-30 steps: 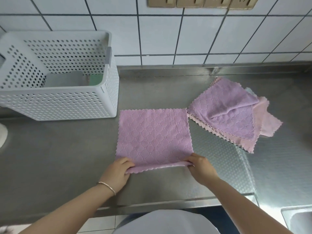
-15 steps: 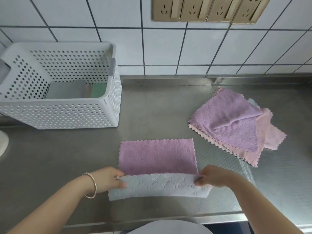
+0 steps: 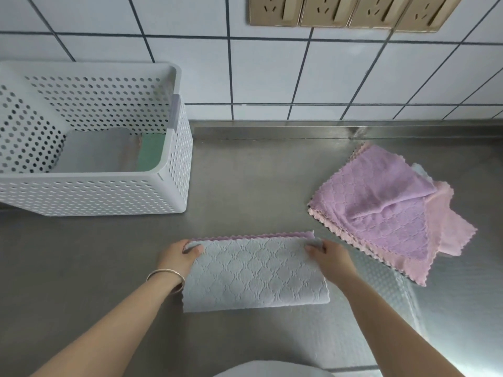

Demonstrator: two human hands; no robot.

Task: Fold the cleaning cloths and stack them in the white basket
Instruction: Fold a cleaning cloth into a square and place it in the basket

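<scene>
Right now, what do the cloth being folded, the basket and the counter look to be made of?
Cloth: soft microfiber-like textile, grey face, purple back; diamond embossing, scalloped edges. White basket: moulded matte plastic, by its perforated walls. Counter: probably stainless steel, brushed with dull reflections.

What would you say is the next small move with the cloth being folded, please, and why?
Probably release the corners and fold it across again: both the left hand and right hand pinch the half-folded cloth, whose far edges nearly meet, and it looks too long beside the folded cloths in the white basket.

Left hand (image 3: 177, 257) and right hand (image 3: 330, 257) pinching folded cloth (image 3: 255, 276) corners, white basket (image 3: 92, 191) behind, cloth pile (image 3: 386, 210) right
</scene>
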